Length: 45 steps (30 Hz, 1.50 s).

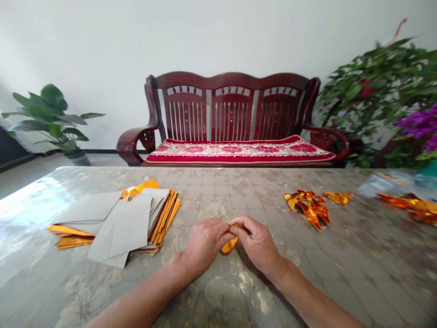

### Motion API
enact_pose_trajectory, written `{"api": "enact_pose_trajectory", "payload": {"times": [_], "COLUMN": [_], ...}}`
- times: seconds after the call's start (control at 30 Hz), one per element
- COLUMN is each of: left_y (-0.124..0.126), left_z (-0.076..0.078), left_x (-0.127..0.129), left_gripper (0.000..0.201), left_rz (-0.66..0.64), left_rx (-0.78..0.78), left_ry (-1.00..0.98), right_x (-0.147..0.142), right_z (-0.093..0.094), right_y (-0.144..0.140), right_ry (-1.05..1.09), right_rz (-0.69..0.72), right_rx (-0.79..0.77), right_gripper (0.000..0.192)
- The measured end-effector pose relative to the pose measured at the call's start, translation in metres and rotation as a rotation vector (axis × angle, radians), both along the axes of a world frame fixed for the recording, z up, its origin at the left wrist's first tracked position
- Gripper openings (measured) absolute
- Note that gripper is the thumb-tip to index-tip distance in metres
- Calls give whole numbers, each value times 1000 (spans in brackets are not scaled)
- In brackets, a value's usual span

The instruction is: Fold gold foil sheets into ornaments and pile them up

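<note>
The left hand and the right hand meet in the middle, low over the bench. Both hands are closed on a small piece of gold foil paper — the fingertips pinch it from each side. Only a little bit of the gold paper shows, peeking out below the fingers. It sits between the two hands, close to the bench top.

To the left of the hands lies a stack of paper sheets. The top sheets show their grey side, and shiny gold edges stick out at the sides. The stack is fanned out and a bit messy.

To the right and a little further back lie some folded gold pieces in a small heap. One more small gold piece lies just beside them. Far off at the right edge lies more gold foil next to a clear plastic bag — that part is blurry.

The bench has a shiny cover with a flower pattern.

Behind the bench stands a dark wooden settee with a red cushion. A green plant stands at the left by the wall, and a bigger leafy plant with purple flowers stands at the right.
</note>
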<state>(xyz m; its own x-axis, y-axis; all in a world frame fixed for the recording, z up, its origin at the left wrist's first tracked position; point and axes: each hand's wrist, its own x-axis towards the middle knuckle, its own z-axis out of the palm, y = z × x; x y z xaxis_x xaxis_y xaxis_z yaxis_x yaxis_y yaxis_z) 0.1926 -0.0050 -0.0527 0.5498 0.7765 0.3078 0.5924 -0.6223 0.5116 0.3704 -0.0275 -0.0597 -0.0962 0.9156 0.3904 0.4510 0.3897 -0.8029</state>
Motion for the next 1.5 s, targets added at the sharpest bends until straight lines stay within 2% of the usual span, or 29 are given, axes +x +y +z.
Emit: {"api": "enact_pose_trajectory", "payload": {"times": [0.17,0.3,0.4,0.5,0.6,0.73,0.9,1.03,1.23,1.5], "left_y": [-2,-6,-7,-4,0,1,-1,-2,-3,-6], "left_z": [-2,0,0,-3,-7,-8,-5,-4,-4,-6], "left_x": [2,4,6,7,8,9,10,11,11,14], "left_gripper": [29,29,29,29,32,46,53,53,51,48], "left_rz": [45,104,139,158,159,130,51,7,-16,-28], "left_rx": [-192,-227,-267,-382,-553,-725,-882,-922,-937,-839], "left_ry": [-139,-155,-167,-292,-506,-739,-845,-867,-855,-829], "right_x": [1,2,3,5,6,3,0,-2,-6,-16], "right_z": [-3,1,3,3,1,-4,-5,-2,0,-4], "right_y": [2,0,-1,1,6,10,10,8,5,3], "right_ry": [77,-48,-18,234,514,641,811,907,958,1011], "right_rz": [-68,-95,-106,-140,-125,-18,103,176,202,148], "right_rx": [-27,73,57,-74,-270,-445,-574,-631,-664,-574], "right_gripper": [22,16,17,27,37,39,38,38,38,39]}}
